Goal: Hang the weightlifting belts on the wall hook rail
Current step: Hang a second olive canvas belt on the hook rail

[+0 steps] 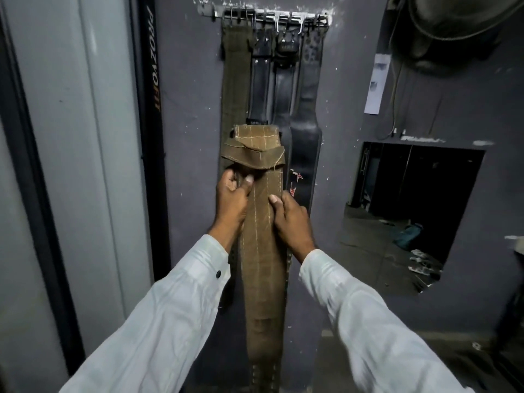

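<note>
On the grey wall (pixel 340 114), four weightlifting belts (pixel 272 89) hang side by side from the hook rail (pixel 272 19) at twelve o'clock: an olive canvas one, then three black leather ones. Below them, at the centre, a brown canvas belt (pixel 263 251) is held upright, its stitched top end folded over. The left hand (pixel 231 194) has its grip closed on the belt's left edge just under the fold, and the right hand (pixel 290 219), at about four o'clock from it, clasps the right edge.

Both arms wear long white sleeves (pixel 158 316), loosely creased; the left cuff (pixel 211 260) carries one small dark button (pixel 218 274).
</note>
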A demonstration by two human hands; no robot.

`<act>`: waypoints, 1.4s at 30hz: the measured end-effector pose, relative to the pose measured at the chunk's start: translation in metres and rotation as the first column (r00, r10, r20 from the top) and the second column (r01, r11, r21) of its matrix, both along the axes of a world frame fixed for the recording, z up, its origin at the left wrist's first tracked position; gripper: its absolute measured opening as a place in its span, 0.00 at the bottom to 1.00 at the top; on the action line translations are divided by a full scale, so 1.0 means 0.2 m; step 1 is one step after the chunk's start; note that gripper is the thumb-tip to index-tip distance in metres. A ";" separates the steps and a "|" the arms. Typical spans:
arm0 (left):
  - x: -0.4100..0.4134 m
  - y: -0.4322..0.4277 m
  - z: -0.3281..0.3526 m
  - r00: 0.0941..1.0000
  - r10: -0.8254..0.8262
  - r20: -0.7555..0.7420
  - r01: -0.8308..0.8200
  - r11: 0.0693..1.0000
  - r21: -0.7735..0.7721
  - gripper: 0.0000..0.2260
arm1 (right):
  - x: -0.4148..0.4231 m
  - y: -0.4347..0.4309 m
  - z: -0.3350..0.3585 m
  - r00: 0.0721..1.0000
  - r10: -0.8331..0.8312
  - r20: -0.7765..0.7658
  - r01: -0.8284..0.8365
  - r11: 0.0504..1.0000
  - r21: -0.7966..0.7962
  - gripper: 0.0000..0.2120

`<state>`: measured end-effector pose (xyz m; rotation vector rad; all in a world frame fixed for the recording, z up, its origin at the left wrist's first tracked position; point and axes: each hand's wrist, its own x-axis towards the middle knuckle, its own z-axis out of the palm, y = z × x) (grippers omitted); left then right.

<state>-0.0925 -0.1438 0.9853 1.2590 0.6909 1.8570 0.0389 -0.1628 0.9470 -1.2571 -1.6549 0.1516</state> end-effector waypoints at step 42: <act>0.11 -0.04 0.21 0.983 -0.012 0.182 0.005 0.999 0.034 0.08 | 0.33 -0.29 -0.42 0.911 0.309 -0.273 -0.393 0.853 -0.344 0.15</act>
